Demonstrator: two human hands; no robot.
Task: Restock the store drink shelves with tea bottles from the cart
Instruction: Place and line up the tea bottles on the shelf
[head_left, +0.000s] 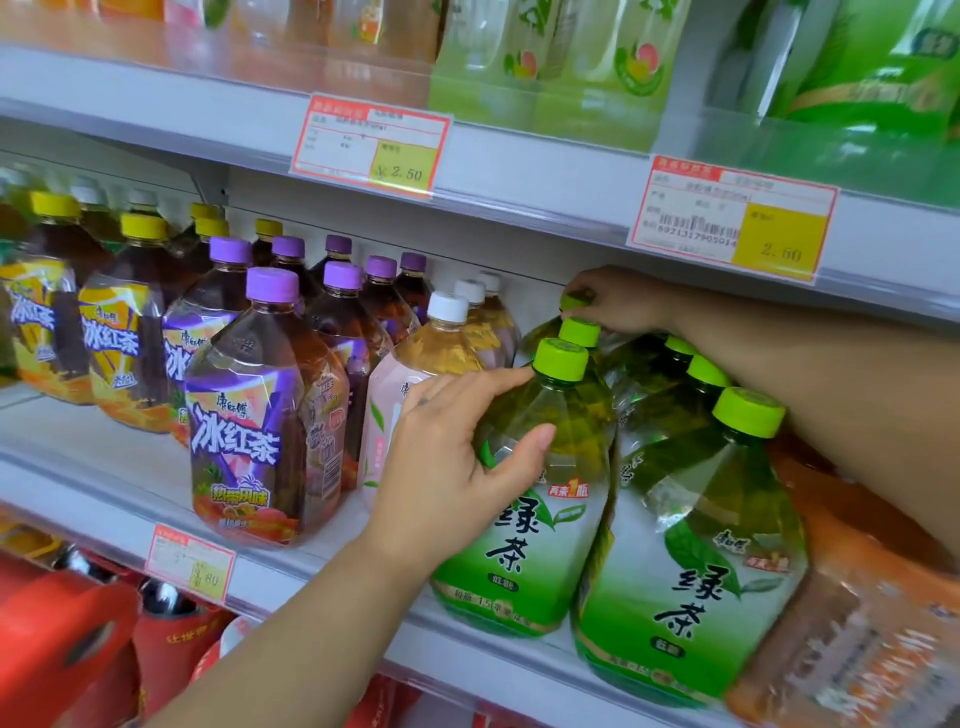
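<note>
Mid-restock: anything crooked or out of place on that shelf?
Yes: the front green tea bottle held by the left hand leans against its neighbour; the rear bottle gripped by the right hand looks tilted too. No spills visible.

Near green tea bottle (524, 519): lime-green cap, yellow-green liquid, label fading green to white, dark characters, leaf motif, small red badge. Far green tea bottle (570, 302): same lime cap. Purple-capped iced tea bottle (249, 415): dark brown liquid, purple label, white characters, orange fruit print at base. Yellow-capped iced tea bottle (124, 332) at left: yellow-orange label, white characters outlined blue. White-capped bottle (415, 374): pale amber liquid, pink label with green leaves. Price tag (369, 145): white, red border, yellow box. Shelf edge (519, 182): light grey. Red packs (62, 634) low left. Orange-wrapped pack (857, 597) at right.
</note>
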